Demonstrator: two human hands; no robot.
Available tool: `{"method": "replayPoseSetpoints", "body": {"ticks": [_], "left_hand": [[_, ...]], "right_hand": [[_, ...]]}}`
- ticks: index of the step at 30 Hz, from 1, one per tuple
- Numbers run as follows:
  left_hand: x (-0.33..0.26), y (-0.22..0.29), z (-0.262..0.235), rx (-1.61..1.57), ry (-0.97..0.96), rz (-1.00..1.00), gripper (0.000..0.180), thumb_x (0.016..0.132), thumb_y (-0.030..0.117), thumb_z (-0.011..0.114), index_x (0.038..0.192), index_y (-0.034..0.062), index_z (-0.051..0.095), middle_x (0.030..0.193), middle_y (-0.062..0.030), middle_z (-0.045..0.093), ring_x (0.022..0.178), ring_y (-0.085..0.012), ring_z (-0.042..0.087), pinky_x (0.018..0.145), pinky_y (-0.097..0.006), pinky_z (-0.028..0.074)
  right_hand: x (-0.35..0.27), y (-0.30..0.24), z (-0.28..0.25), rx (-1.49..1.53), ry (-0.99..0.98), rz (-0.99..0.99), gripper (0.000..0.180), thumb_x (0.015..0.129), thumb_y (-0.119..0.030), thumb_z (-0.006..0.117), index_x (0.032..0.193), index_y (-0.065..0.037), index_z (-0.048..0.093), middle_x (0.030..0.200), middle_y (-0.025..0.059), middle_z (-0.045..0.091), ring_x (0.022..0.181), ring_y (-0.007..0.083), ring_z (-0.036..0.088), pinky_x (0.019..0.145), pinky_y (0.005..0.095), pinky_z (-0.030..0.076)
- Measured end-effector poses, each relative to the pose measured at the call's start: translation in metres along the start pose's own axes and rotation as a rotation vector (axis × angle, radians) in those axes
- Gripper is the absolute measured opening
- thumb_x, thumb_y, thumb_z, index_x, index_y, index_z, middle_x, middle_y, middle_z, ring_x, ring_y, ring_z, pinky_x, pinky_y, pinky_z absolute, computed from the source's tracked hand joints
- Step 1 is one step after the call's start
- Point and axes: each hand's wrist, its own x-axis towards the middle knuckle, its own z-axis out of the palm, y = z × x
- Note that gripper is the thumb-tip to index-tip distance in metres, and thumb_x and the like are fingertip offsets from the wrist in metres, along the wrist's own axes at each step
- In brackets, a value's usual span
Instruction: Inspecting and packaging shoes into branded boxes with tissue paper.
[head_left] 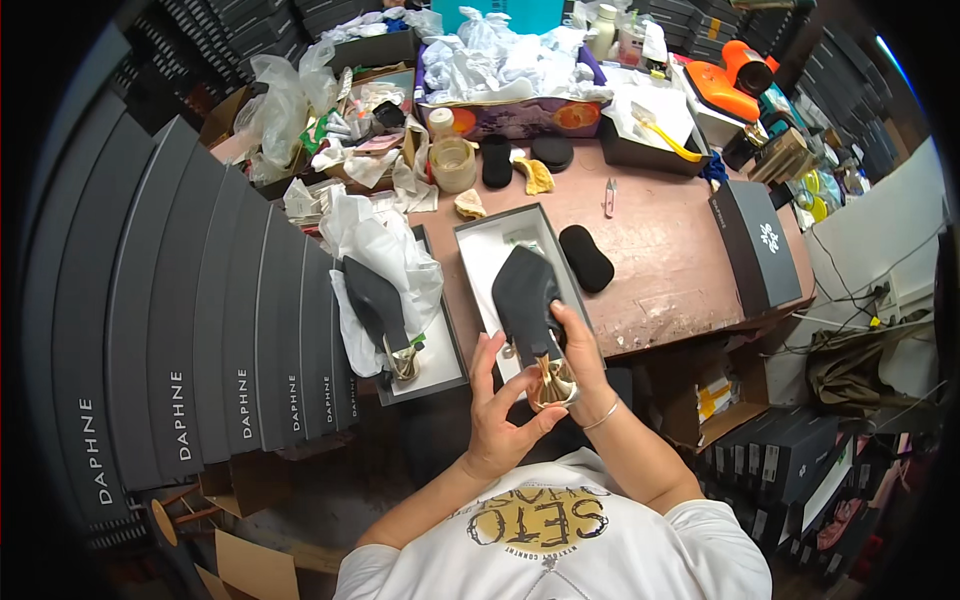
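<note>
Left hand (500, 412) and right hand (582, 352) hold a black pointed-toe shoe (526, 295) with a gold metallic heel above an open grey cardboard box (482, 264). At left, a similar black shoe (372, 298) lies against crumpled white tissue paper (416, 278).

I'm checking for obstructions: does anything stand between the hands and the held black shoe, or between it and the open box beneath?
Nothing visible does. The right hand's grip is on the black shoe, the left hand at its gold heel. The open box below is partly hidden; a small item lies inside.
</note>
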Motion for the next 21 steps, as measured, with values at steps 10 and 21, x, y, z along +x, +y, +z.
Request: {"method": "replayPoseSetpoints", "body": {"ticks": [10,21], "left_hand": [[0.004,0.014,0.004,0.095,-0.052,0.025,0.043,0.070,0.027,0.080,0.101,0.0029,0.062,0.135,-0.0181,0.044,0.138,-0.0411,0.024,0.108,-0.050,0.027],[-0.009,0.004,0.009,-0.022,0.052,0.059,0.025,0.069,0.015,0.075,0.085,0.0066,0.057,0.114,-0.0099,0.057,0.125,-0.0365,0.040,0.106,-0.048,0.031]], "right_hand": [[-0.018,0.015,0.009,0.339,-0.028,0.268,0.027,0.094,-0.029,0.050,0.102,-0.005,0.058,0.089,0.0083,0.066,0.070,0.0162,0.066,0.061,0.0270,0.057],[-0.020,0.015,0.012,-0.041,-0.061,-0.105,0.021,0.094,-0.024,0.049,0.101,-0.005,0.056,0.088,0.0027,0.062,0.071,0.0075,0.060,0.063,0.0220,0.052]]}}
